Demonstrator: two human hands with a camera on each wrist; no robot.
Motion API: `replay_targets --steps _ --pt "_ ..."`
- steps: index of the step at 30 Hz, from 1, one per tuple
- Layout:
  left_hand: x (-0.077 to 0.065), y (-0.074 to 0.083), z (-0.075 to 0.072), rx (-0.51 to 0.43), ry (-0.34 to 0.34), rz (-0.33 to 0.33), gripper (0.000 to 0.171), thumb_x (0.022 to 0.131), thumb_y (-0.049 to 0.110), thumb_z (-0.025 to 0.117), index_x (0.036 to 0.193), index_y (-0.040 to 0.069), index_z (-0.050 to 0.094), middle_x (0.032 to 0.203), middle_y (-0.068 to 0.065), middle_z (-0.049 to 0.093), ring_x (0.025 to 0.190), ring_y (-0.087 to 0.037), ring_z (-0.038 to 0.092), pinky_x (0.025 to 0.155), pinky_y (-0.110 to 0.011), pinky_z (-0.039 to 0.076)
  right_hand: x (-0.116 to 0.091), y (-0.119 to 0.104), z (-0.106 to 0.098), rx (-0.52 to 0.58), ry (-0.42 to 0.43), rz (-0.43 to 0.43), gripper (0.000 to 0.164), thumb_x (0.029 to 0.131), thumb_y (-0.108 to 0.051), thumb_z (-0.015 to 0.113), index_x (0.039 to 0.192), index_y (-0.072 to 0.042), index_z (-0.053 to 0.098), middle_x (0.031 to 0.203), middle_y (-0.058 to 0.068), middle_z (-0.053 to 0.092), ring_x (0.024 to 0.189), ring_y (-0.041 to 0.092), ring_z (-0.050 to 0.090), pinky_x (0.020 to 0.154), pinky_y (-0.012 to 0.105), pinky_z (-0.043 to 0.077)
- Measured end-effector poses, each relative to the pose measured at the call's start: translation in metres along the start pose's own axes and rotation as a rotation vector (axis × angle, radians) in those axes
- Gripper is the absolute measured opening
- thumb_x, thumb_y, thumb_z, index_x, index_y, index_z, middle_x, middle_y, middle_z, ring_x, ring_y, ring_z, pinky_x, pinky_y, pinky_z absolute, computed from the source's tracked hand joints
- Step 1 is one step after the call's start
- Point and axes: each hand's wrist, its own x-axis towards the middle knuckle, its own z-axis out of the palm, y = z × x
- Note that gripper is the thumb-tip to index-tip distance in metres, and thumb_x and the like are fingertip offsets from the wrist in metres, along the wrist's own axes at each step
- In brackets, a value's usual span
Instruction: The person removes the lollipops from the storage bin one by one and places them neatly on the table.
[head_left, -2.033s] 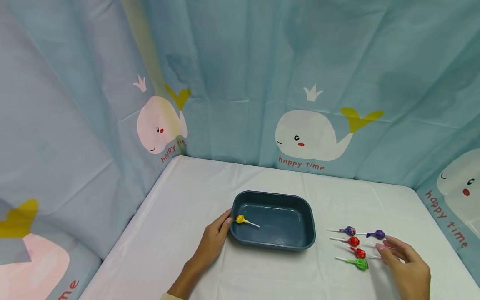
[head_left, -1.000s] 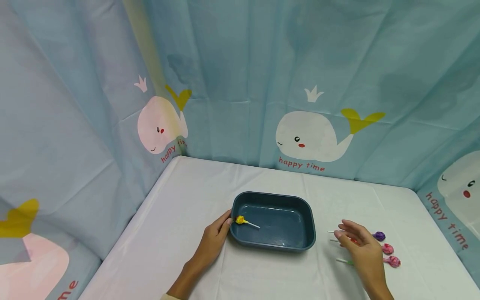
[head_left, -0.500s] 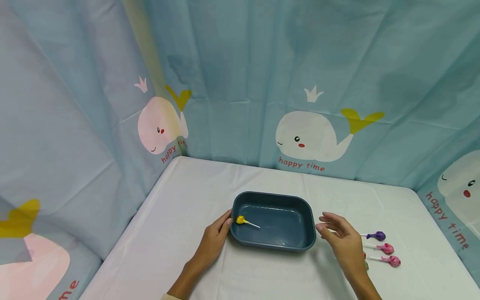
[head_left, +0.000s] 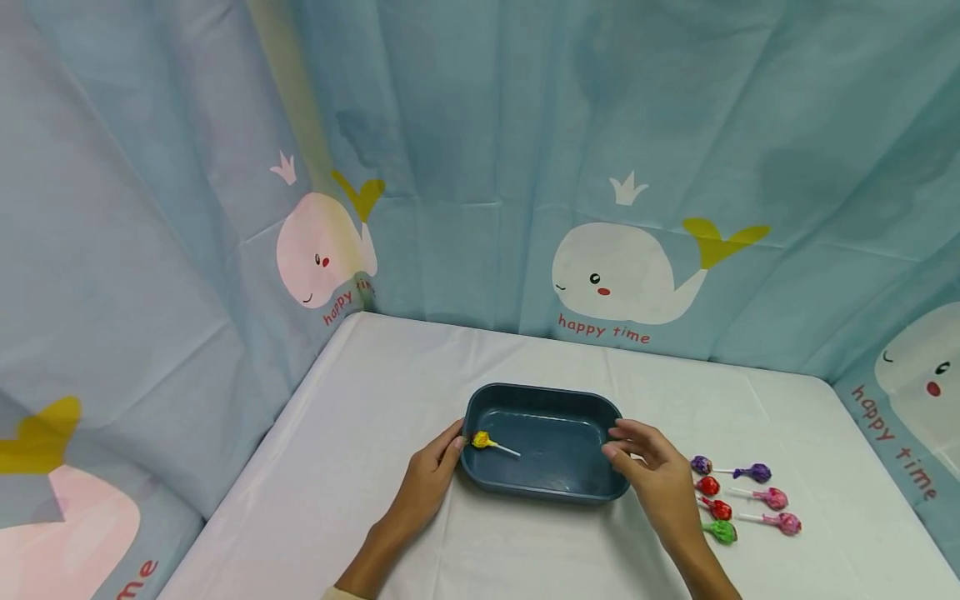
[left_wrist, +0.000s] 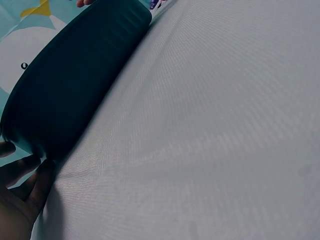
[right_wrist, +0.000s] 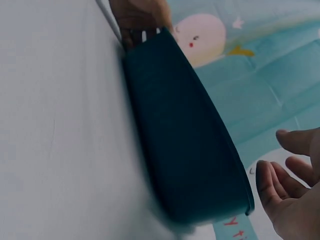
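A dark blue rectangular plastic tray [head_left: 543,487] sits on the white cloth, with one yellow lollipop [head_left: 481,439] lying at its left end. My left hand [head_left: 429,475] holds the tray's left end, thumb at the rim; in the left wrist view its fingers [left_wrist: 30,175] touch the outer wall. Over the tray's right rim hovers my right hand [head_left: 656,475], fingers loosely bent. The right wrist view shows nothing between that hand's thumb and fingers. Right of it lie several lollipops: purple [head_left: 760,472], red [head_left: 707,486], pink [head_left: 787,523] and green [head_left: 722,532]. Some sticks are hidden behind the hand.
White cloth [head_left: 375,375] covers the table. A blue curtain [head_left: 465,167] with whale prints stands along the back and both sides.
My right hand has moved left from beside the pink lollipops, over the others, to the tray's right rim. The left hand and tray have stayed put.
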Motion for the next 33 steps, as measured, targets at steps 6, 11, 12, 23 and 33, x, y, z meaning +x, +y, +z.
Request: replay_targets --steps 6,11,12,23,33 --pt "0.000 0.000 0.000 0.001 0.006 0.001 0.046 0.114 0.027 0.053 0.158 0.014 0.053 0.159 -0.001 0.054 0.150 -0.021 0.047 0.121 -0.046 0.041 0.000 -0.003 0.009 0.011 -0.031 -0.021 0.043 0.098 -0.022 0.079 0.137 -0.008 0.067 0.127 0.011 0.073 0.105 0.002 0.070 0.094 0.006 0.052" --pt "0.000 -0.001 0.000 -0.001 0.007 0.001 0.045 0.114 0.025 0.053 0.158 0.014 0.053 0.159 -0.001 0.054 0.150 -0.020 0.048 0.121 -0.046 0.041 0.001 -0.003 0.017 0.038 -0.054 -0.038 0.043 0.096 -0.021 0.082 0.135 -0.011 0.068 0.127 0.012 0.073 0.105 0.006 0.071 0.091 0.013 0.057" --pt "0.000 -0.001 0.000 -0.001 0.007 0.001 0.045 0.114 0.025 0.053 0.158 0.014 0.053 0.159 -0.001 0.054 0.150 -0.020 0.048 0.121 -0.046 0.041 0.002 -0.004 0.018 0.042 -0.059 -0.042 0.043 0.096 -0.021 0.082 0.135 -0.011 0.068 0.128 0.012 0.073 0.106 0.006 0.071 0.090 0.014 0.058" --pt "-0.001 -0.001 0.000 -0.002 0.012 -0.004 0.047 0.114 0.033 0.052 0.158 0.017 0.053 0.158 0.001 0.055 0.150 -0.019 0.047 0.121 -0.047 0.040 0.005 -0.010 0.037 0.053 -0.123 -0.066 0.046 0.095 -0.029 0.083 0.136 -0.015 0.068 0.127 0.007 0.073 0.108 0.013 0.072 0.091 0.021 0.060" --pt "0.000 0.000 0.000 -0.006 0.010 0.009 0.046 0.114 0.030 0.052 0.157 0.017 0.053 0.158 0.001 0.055 0.149 -0.018 0.048 0.122 -0.046 0.041 0.008 -0.011 0.056 0.056 -0.214 -0.083 0.044 0.094 -0.027 0.084 0.135 -0.024 0.068 0.128 0.000 0.073 0.111 0.015 0.072 0.094 0.026 0.059"
